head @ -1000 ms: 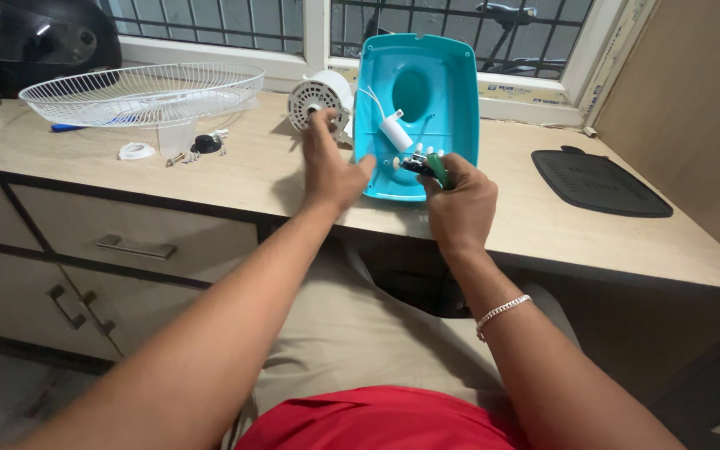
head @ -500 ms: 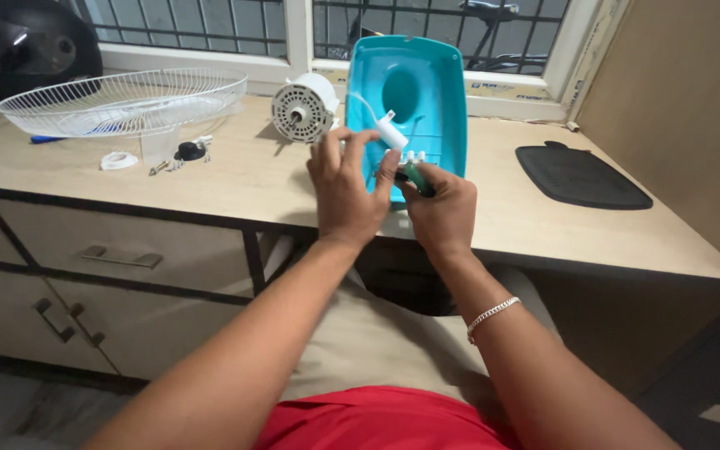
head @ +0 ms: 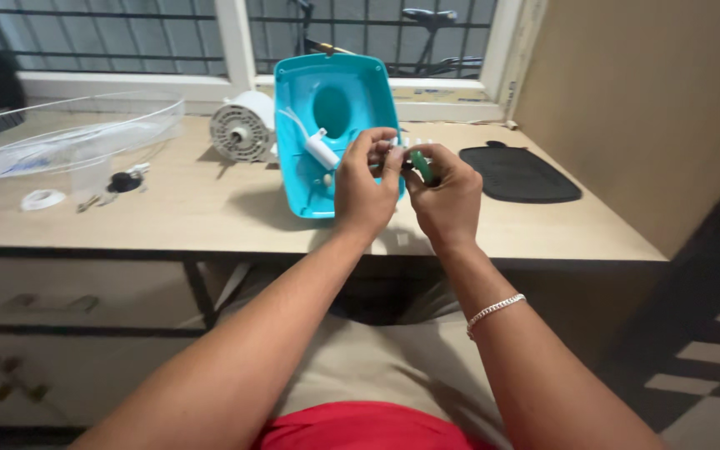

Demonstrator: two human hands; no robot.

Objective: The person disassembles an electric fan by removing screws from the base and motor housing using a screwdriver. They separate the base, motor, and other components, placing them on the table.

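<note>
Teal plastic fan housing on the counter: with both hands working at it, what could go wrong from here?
1. The teal plastic fan housing lies close to the wooden counter's front edge; a push from the left hand or right hand might slide it off.
2. The thin white wires on the white cylindrical capacitor could snag or tear loose.
3. The green-handled tool in the right hand sits near the left fingers and could slip.
</note>
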